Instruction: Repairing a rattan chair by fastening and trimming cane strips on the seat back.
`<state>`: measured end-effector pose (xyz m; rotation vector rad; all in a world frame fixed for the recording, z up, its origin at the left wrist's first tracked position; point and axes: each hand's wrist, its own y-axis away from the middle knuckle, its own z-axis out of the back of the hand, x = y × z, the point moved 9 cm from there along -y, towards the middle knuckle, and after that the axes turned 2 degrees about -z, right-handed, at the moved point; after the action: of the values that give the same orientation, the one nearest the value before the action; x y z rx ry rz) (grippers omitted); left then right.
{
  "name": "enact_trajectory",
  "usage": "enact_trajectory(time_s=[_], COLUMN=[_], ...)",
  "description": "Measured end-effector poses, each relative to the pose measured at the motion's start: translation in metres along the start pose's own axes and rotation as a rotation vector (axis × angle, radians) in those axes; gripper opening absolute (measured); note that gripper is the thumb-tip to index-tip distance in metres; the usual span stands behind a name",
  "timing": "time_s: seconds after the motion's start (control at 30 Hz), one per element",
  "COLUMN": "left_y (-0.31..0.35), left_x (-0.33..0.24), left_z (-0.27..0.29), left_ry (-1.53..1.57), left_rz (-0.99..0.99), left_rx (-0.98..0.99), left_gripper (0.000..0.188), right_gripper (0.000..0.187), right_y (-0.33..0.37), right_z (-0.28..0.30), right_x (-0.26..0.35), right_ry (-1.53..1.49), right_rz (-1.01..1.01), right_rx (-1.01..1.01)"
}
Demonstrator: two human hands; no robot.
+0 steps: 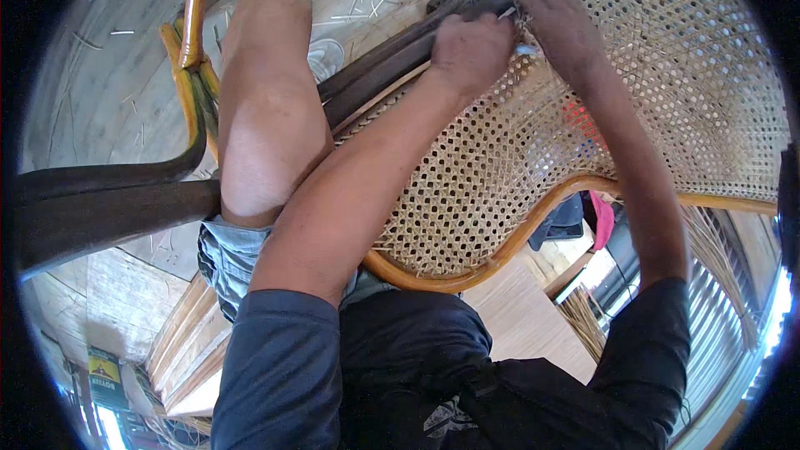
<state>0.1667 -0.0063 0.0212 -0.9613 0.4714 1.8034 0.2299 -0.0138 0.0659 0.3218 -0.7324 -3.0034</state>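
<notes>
A woven cane panel [467, 175] with a mesh of small holes stretches from my lap to the upper right. A curved, glossy light-brown rim [492, 271] borders its near side, and a dark wooden rail [379, 62] runs along its far left side. My left hand [473, 52] is closed in a fist at the panel's edge, beside the rail; a small pale tip shows at its fingers. Close to it, my right hand [562, 29] bends its fingers over the same edge, by a narrow greyish piece. What either hand grips is too hidden to name.
Dark curved wood [117, 200] and a glossy yellow-brown post [195, 17] stand to the left of my bare leg [271, 117]. Cane scraps litter the floor [108, 75]. Bundled strips [721, 262] and a pink cloth [602, 221] are at the right.
</notes>
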Motion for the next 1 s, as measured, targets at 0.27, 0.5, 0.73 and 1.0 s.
enact_trajectory(time_s=[0.27,0.5,0.73,1.0], left_y=[-0.024,-0.04,-0.033,-0.035], left_x=[0.017,0.018,0.017,0.016], left_z=[0.02,0.021,0.003,0.0], left_ry=[0.201,0.237,0.182,0.224], left_rz=[0.131,0.092,0.061,0.064], left_rx=[-0.095,-0.077,0.027,-0.009], left_gripper=[0.026,0.024,0.022,0.023], right_gripper=[0.03,0.011,0.02,0.029], right_y=[0.066,0.069,0.058,0.05], right_z=[0.018,0.006,0.03,0.056], right_x=[-0.013,-0.025,-0.025,-0.042], right_ry=[-0.343,-0.294,-0.31,-0.253], right_rz=[-0.766,-0.715,-0.737,-0.482], right_rx=[0.203,0.095,0.195,0.158])
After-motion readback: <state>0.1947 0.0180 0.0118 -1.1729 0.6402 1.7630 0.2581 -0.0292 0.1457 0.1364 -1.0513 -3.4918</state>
